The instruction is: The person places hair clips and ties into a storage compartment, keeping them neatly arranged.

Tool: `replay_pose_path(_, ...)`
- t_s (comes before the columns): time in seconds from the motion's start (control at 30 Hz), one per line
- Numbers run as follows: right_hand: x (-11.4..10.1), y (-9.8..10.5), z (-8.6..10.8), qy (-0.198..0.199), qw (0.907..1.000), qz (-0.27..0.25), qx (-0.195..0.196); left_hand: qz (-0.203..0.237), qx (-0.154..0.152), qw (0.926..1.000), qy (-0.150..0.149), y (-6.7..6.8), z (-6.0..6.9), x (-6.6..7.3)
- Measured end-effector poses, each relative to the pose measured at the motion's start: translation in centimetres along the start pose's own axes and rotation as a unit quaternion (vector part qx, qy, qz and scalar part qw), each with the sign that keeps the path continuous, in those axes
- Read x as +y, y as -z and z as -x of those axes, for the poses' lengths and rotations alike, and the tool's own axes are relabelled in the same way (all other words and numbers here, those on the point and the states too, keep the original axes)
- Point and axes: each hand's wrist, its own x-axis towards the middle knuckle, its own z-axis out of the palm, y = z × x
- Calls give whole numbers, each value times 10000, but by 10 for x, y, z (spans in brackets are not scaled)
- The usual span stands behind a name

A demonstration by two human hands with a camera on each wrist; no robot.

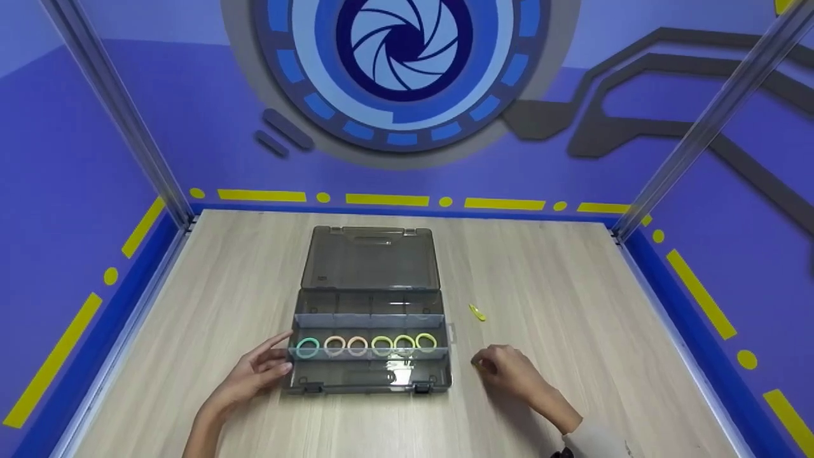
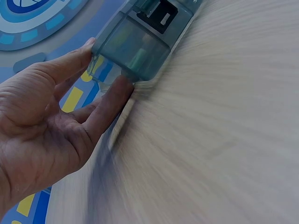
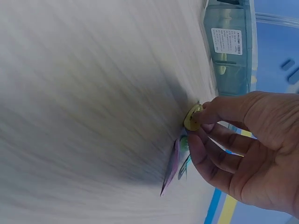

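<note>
A smoky see-through compartment box (image 1: 369, 371) lies on the table with its lid tipped back. In its middle row sit one green ring (image 1: 308, 347), two peach rings (image 1: 357, 345) and three yellow rings (image 1: 426, 342). My left hand (image 1: 251, 375) touches the box's left side with fairly straight fingers; the left wrist view shows its fingertips against the box corner. My right hand (image 1: 512, 372), right of the box, pinches a small yellow hair clip (image 3: 192, 117) between thumb and fingers, close to the table. Another yellow hair clip (image 1: 477, 312) lies farther back.
The pale wood-grain table (image 1: 547, 273) is bounded by blue printed walls and metal posts. In the right wrist view, a thin purple-and-green piece (image 3: 172, 165) shows just beyond the fingers; its kind is unclear. A white label (image 3: 227, 41) is on the box's side.
</note>
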Motion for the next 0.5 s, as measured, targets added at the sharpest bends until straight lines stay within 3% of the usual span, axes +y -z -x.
replay_pose_path(0.13,5,1,-3,-15,9997,-240,66,35,-50,10000,-19,-1,-1,0)
replay_pose_path(0.23,11,4,-6,-43,9961,-885,-3,91,-36,9999,39,-2,-2,1)
replay_pose_path(0.5,21,11,-16,-377,9732,-2261,-158,62,-18,9999,82,1,0,1)
